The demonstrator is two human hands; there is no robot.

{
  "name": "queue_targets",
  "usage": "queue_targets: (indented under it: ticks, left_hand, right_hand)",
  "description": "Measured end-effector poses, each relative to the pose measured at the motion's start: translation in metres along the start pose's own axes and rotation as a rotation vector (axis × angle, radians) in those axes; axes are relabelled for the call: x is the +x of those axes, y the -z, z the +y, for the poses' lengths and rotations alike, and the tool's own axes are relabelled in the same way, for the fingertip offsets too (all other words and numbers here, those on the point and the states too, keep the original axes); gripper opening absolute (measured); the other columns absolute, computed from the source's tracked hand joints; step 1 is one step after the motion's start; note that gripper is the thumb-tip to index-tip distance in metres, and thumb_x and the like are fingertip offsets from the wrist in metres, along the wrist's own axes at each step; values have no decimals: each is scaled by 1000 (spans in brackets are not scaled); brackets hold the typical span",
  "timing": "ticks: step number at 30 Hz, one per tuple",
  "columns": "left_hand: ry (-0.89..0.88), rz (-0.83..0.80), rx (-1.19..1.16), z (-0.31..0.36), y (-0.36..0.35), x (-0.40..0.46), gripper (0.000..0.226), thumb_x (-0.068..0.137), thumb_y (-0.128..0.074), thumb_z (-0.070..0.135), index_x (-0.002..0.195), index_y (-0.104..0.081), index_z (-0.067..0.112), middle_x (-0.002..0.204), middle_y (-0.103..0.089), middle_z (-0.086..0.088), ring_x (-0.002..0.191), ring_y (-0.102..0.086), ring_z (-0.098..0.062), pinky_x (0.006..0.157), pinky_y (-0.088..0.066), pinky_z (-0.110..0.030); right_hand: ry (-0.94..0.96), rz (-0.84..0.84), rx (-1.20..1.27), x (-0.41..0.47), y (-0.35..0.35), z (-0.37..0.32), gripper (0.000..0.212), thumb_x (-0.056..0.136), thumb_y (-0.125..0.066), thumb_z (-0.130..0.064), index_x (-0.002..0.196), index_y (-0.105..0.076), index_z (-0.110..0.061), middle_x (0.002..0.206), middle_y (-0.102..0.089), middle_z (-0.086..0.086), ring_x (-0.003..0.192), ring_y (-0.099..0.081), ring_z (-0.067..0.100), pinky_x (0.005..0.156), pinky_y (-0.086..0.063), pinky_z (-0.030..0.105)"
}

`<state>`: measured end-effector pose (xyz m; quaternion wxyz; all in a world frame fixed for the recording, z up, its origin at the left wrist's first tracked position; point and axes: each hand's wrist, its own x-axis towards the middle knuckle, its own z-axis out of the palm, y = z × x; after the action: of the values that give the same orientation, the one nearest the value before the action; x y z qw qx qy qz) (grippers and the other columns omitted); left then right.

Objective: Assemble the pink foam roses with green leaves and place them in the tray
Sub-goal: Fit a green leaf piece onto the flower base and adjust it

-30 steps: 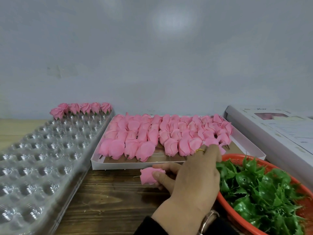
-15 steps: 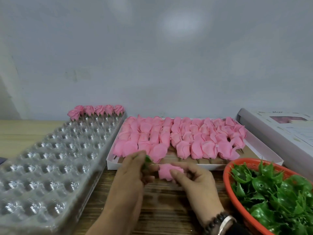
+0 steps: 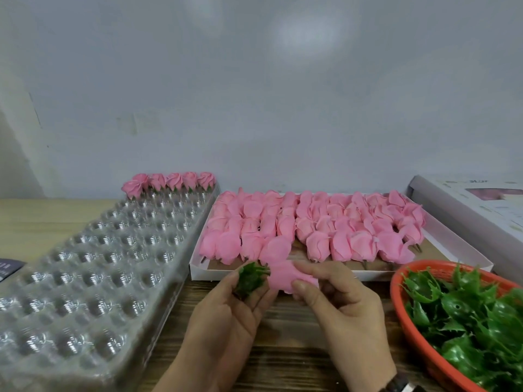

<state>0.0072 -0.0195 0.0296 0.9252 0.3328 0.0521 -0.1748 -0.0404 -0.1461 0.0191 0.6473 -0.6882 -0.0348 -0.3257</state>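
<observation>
Surface (image 3: 283, 360): wooden, carrying all below.

Tray (image 3: 93, 278): clear plastic, many cups, at our left. Five finished roses (image 3: 169, 182) stood in its far row; the rest of the cups showed bare.

Box (image 3: 458, 250): white, flat, behind our hands, holding rows of loose pink blooms (image 3: 311, 222), stems toward us.

Basket (image 3: 396, 295): orange, at our right, heaped with green leaves (image 3: 475, 315).

Left hand (image 3: 226, 321): our fingers (image 3: 260, 295) curled round one leaf (image 3: 250, 280), its open cup turned toward the rose.

Right hand (image 3: 339, 306): thumb and forefinger pinched one rose (image 3: 283, 275), held above the surface just before the box, its stem end touching or nearly touching the leaf; we could not tell which.

Step in hand, as we judged: joining rose to leaf. Early in the task, with five seated.

Next move, as we judged: line the stem up with the leaf's centre hole, push through gently so the foam petals were not crushed, then seat the flower in the next free cup by the far row.
</observation>
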Motion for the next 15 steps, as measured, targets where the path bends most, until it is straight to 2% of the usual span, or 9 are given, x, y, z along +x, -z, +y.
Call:
queue_targets:
  ticks: [3,6,8,15]
  left_hand:
    - [0,-30,37,-3,-1,-2,30,91,-40,8,109,-58,-8,99,-69,-22,80,-71,-27,73,-56,-41]
    - [-23,-34,91,-5,-2,-2,32,97,-33,7,109,-58,-6,99,-70,-22,80,-71,-26,71,-57,-37]
    - [-52,-23,134,-7,-1,-2,31,97,-32,6,109,-59,-6,101,-69,-22,80,-71,-26,73,-57,-36]
    - [-130,-26,309,-12,-2,-4,30,96,-35,3,101,-65,3,96,-72,-16,81,-71,-21,75,-56,-31]
  right_hand:
    - [52,1,-51,-1,-3,0,23,62,-70,-20,81,-75,-33,85,-68,-11,81,-65,5,78,-53,27]
    - [87,1,-123,0,-2,3,28,66,-75,-7,78,-72,-32,87,-68,-13,82,-63,-2,77,-48,13]
    - [88,15,-169,1,-1,3,35,67,-76,1,79,-71,-32,84,-69,-10,83,-63,-2,76,-46,11]
    - [88,-19,-206,-1,0,2,30,68,-76,0,84,-74,-25,82,-67,-9,83,-62,0,75,-46,12]
